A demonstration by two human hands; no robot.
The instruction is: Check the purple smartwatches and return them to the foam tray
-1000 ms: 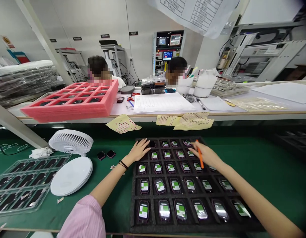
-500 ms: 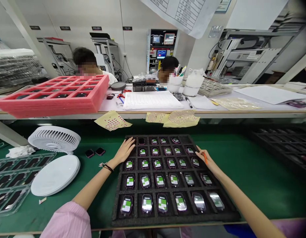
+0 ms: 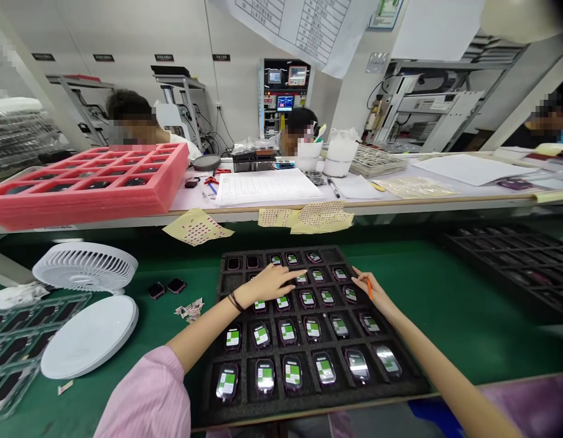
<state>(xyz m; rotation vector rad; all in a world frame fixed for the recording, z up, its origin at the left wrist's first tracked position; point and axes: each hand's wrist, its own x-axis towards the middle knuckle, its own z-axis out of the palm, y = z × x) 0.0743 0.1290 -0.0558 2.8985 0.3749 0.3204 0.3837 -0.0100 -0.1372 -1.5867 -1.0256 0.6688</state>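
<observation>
A black foam tray [image 3: 244,409] holds rows of smartwatches in its compartments; many screens are lit green and white, such as the front-left smartwatch [image 3: 227,382]. Over the tray's upper middle is my left hand [image 3: 272,285], palm down with fingers stretched to the right, the index finger pointing at a watch in the second row. It hides a few watches, and whether it touches them I cannot tell. My right hand [image 3: 374,291] is at the tray's upper right edge, with a thin orange stick [image 3: 369,286] between its fingers.
To the left are a white fan [image 3: 89,334], two loose watches [image 3: 176,285], small paper slips [image 3: 190,310] and clear plastic trays [image 3: 16,365]. Another black tray [image 3: 504,267] lies at right. A pink foam tray [image 3: 167,188] sits on the shelf, with people beyond.
My left hand has moved right from the tray's upper left edge to over the watches, uncovering the corner compartments and small paper slips. My right hand stays at the right edge. The view has shifted slightly.
</observation>
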